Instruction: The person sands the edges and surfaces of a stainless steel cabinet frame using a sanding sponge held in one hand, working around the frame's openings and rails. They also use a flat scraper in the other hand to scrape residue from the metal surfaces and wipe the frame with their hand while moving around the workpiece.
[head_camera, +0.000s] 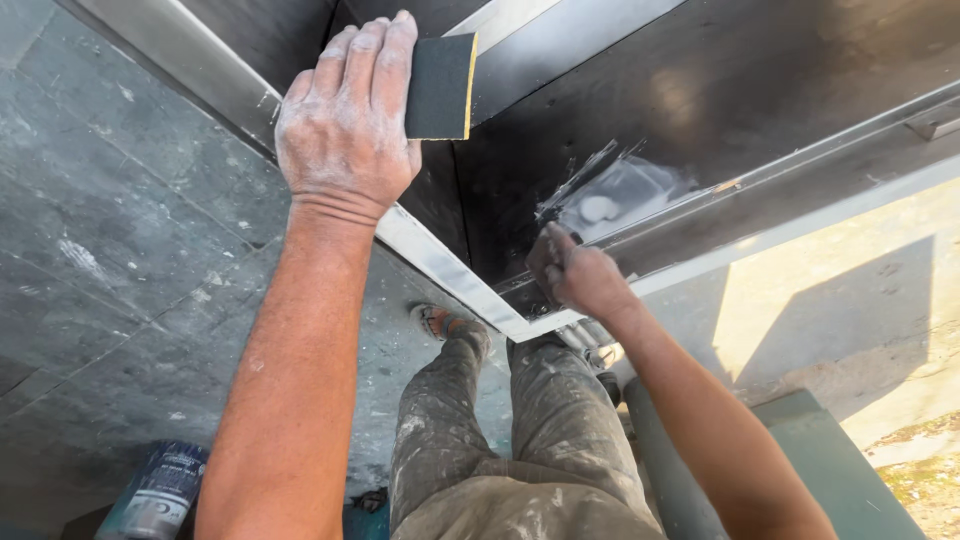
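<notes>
My left hand (345, 125), dusted white, presses a black sanding sponge with a yellow core (440, 85) against a dark metal panel (720, 80) high up near a silver metal frame strip (440, 265). Lower down, my right hand (575, 275) is closed with its fingertips against the dark panel, just beside a patch of whitish filler (615, 195). Whether the right hand holds a small tool is hidden by the fingers. My dusty trousers (500, 440) and a sandalled foot (440, 322) show below.
Grey stone floor tiles (120, 250) lie to the left. A spray can (160, 490) stands at the bottom left. A green step (830, 460) sits at the bottom right beside sunlit concrete ground (850, 290).
</notes>
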